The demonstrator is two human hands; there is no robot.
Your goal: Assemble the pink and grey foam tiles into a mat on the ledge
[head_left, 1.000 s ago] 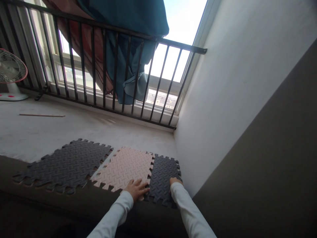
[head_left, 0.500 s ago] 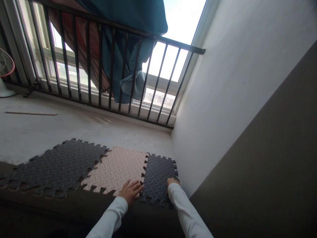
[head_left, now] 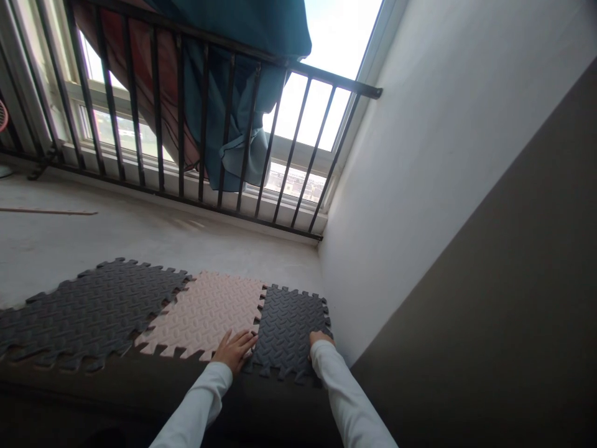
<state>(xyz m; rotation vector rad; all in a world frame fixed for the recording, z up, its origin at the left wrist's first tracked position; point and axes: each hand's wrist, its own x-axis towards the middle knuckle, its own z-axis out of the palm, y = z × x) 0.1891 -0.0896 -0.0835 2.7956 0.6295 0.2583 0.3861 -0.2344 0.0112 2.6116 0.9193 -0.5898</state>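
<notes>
Three interlocking foam floor mats with a ridged tread lie in a row: a dark grey mat (head_left: 88, 317) on the left, a pale pink mat (head_left: 200, 317) in the middle and a smaller dark grey mat (head_left: 289, 330) on the right. My left hand (head_left: 233, 350) lies flat with its fingers apart on the pink mat, its fingertips at the seam with the right grey mat. My right hand (head_left: 321, 339) rests on the far right edge of that grey mat, with its fingers mostly hidden. White sleeves cover both forearms.
A black metal railing (head_left: 186, 202) stands across a window, with a teal curtain (head_left: 224, 124) hanging behind it. A white wall (head_left: 410, 186) bounds the right side. The mats lie on a grey concrete floor (head_left: 140, 249), with a thin wooden strip (head_left: 46, 211) at the left.
The view has shifted, so everything sits further left and higher, and the fan has nearly left the frame. The mat seams look tighter, and both hands stay on the mats.
</notes>
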